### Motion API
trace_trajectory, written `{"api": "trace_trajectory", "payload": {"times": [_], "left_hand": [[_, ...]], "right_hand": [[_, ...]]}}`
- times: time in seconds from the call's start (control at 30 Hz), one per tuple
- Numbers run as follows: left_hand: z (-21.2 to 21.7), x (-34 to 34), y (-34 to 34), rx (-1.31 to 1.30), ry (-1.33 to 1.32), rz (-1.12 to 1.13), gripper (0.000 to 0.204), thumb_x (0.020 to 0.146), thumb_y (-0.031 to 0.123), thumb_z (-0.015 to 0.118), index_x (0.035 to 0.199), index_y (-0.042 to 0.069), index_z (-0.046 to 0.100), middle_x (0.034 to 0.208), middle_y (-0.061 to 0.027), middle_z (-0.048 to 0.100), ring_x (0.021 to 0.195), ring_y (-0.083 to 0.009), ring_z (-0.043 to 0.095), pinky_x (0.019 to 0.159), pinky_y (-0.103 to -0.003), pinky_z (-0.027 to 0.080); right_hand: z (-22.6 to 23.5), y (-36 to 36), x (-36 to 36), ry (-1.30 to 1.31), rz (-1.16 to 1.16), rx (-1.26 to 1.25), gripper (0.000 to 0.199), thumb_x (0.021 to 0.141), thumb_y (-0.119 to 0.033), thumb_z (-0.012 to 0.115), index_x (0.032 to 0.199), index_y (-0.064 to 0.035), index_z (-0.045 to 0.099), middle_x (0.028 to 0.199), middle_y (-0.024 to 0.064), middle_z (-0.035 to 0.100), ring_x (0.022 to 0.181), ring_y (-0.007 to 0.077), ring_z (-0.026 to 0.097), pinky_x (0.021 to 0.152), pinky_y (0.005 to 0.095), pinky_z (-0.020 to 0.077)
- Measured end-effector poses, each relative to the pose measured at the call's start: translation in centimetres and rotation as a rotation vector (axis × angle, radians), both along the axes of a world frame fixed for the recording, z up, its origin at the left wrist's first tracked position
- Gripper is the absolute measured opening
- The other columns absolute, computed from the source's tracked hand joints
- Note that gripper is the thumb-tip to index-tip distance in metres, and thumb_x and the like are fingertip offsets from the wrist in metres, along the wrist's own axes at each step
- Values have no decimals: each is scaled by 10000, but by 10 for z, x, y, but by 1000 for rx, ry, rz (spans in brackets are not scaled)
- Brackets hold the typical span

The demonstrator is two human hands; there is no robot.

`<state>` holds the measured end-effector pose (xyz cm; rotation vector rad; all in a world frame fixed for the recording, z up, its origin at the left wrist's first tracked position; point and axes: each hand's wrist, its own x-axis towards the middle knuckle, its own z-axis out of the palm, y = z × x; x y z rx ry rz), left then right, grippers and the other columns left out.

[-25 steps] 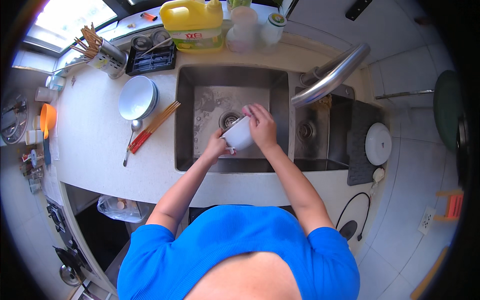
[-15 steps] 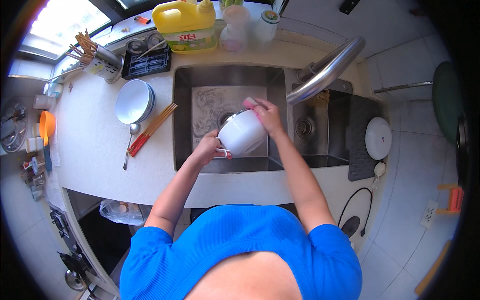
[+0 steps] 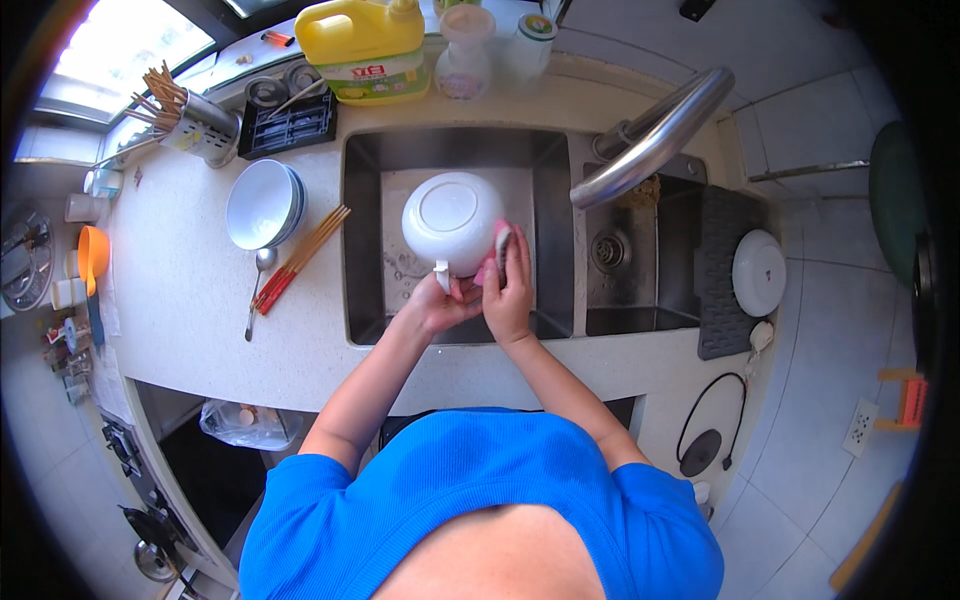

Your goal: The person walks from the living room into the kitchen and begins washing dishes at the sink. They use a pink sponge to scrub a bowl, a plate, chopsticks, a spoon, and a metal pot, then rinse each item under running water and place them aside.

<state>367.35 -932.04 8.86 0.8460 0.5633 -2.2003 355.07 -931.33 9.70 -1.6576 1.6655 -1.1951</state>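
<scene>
Over the left sink basin (image 3: 362, 240) a white handled bowl (image 3: 450, 215) is tipped so that its round base with a foot ring faces up. My left hand (image 3: 440, 303) grips it from below, beside the side handle. In my right hand (image 3: 508, 295) is a pink sponge (image 3: 502, 240), pressed against the bowl's right side. The fingers of this hand lie extended along the sponge. The bowl's inside is turned away from view.
Left on the counter are stacked white bowls (image 3: 262, 205), a spoon (image 3: 256, 290) and red-ended chopsticks (image 3: 300, 262). A yellow jug (image 3: 360, 50) stands behind the sink. The faucet (image 3: 655, 140) arches over the right basin. A plate (image 3: 758, 273) rests by a grey mat (image 3: 728, 300).
The bowl has turned base-up and moved up and slightly left. My right hand with the sponge has come down from its upper rim to its lower right side.
</scene>
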Motion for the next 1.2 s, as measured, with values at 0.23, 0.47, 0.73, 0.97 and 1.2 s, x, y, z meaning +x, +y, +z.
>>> {"api": "trace_trajectory", "payload": {"times": [0.23,0.47,0.73,0.97,1.2], "left_hand": [[-34,-13,13,-166,-367,16,293,877,187,358,1080,14,481,929,-112,557,813,-192,565,715,-374,500],[8,-32,7,22,-329,-87,310,871,124,288,1113,-34,398,1003,-185,504,875,-311,551,804,-543,446],[-35,-3,9,39,-89,147,290,804,48,289,1017,-82,437,1003,-216,489,928,-338,534,840,-542,420],[-10,-9,4,-126,94,222,292,839,114,413,1074,-53,458,1096,-182,493,1018,-269,505,906,-409,408],[-15,-17,11,-251,-47,163,294,887,161,403,1120,-18,423,1084,-141,502,1048,-262,482,916,-430,392]], "right_hand": [[28,-29,1,282,533,-186,322,644,-27,542,959,-47,606,1114,125,530,1097,284,463,959,401,335],[23,-73,21,589,691,35,160,583,-92,555,711,-47,642,899,93,607,924,238,541,879,383,393],[46,-25,-22,283,511,-117,313,605,2,543,902,-54,625,1005,110,563,980,275,523,869,370,408],[26,1,-23,301,326,-80,325,596,31,610,906,-63,621,1048,144,454,996,320,464,865,372,395],[21,-17,-29,340,260,-111,289,579,9,632,859,-61,632,923,124,487,903,298,465,794,364,407]]}}
